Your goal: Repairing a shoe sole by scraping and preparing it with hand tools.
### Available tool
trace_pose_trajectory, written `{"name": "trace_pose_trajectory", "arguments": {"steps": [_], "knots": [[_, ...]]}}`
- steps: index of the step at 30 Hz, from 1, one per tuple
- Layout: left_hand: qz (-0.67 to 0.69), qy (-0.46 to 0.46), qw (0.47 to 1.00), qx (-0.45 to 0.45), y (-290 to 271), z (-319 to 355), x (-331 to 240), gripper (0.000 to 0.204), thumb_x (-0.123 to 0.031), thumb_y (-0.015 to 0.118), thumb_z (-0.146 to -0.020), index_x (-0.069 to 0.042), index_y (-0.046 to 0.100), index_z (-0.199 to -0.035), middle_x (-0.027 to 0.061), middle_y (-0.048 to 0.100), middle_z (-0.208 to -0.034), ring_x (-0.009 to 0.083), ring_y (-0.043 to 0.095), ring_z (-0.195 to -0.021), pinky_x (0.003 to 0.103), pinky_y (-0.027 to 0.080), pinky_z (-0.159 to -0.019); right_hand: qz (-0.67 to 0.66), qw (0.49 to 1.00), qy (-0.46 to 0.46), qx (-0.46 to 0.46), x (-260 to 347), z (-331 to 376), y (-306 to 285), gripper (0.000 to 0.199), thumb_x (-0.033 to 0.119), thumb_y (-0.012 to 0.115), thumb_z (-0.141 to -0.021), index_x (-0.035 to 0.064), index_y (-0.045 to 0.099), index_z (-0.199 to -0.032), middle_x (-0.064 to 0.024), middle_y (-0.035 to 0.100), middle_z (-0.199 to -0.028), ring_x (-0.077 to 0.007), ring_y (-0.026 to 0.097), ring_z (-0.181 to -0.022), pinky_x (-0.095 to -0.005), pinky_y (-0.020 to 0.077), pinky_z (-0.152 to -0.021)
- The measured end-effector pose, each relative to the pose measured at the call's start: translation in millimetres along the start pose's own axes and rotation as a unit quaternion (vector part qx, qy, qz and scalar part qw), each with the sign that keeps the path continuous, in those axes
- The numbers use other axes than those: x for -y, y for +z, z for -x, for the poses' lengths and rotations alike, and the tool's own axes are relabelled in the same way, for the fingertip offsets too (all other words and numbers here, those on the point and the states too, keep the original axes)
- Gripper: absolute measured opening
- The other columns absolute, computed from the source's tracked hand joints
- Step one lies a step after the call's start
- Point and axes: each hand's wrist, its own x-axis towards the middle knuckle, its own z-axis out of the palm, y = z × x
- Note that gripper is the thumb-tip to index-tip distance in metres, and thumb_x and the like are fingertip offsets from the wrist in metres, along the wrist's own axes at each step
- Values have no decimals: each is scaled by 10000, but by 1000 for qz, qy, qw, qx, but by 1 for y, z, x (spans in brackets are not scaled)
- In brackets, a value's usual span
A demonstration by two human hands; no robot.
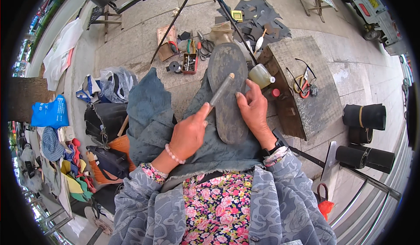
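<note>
Over my lap lies a long dark grey shoe sole (232,118), worn and blotched with paler patches. My right hand (256,107) grips its right edge, thumb on the upper face and the other fingers partly hidden. In my left hand (190,133) is a grey stick-shaped tool (222,90), its tan rounded tip over the sole; whether the tip touches cannot be made out. A frayed blue-green cloth (151,109) covers my lap beneath the sole. Next to my right hand, a cloudy plastic bottle (260,75) leans on its side, with a red cap (275,92) nearby.
Scissors (302,86) and glasses (290,75) rest on a wooden box (317,109) at right. Ahead are a small red box (190,64) of metal bits, pliers (191,46), and dark sheet scraps (256,19) beyond thin metal legs (171,28). Black rolls (365,116) lie far right; bags (116,85) sit left.
</note>
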Motion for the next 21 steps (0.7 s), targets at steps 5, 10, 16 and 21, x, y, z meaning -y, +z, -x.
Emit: {"name": "trace_pose_trajectory", "arguments": {"steps": [5, 10, 16, 21], "knots": [[472, -189, 860, 53, -4, -10, 10, 509, -55, 507, -930, -61, 397, -1427, -17, 576, -855, 24, 434, -625, 207, 406, -548, 5, 1000, -11, 2, -4, 1, 1, 472, 164, 683, -794, 10, 529, -1212, -72, 524, -587, -229, 547, -511, -355, 435, -512], [450, -182, 874, 33, 9, -20, 26, 454, -75, 514, -927, -41, 455, -1376, 19, 614, -846, 82, 511, -628, 235, 445, -606, 25, 999, -24, -4, 1, 2, 4, 472, 170, 684, -793, 14, 530, -1211, -74, 529, -591, -233, 550, -513, -354, 439, -515], [167, 8, 981, -101, 14, -32, 17, 493, -55, 555, -853, -37, 473, -1338, 232, 651, -931, 386, 640, -767, 418, 509, -647, 7, 1000, -14, 1, -1, 1, 2, 481, 167, 695, -783, 13, 539, -1211, -63, 519, -594, -212, 534, -508, -344, 439, -520], [97, 9, 994, -56, 3, -14, 15, 521, -57, 570, -842, -56, 456, -1350, 218, 649, -894, 406, 629, -777, 467, 504, -659, 6, 1000, -17, -10, -2, 2, 5, 477, 167, 698, -783, 10, 545, -1206, -67, 512, -594, -200, 527, -515, -331, 442, -530]]}}
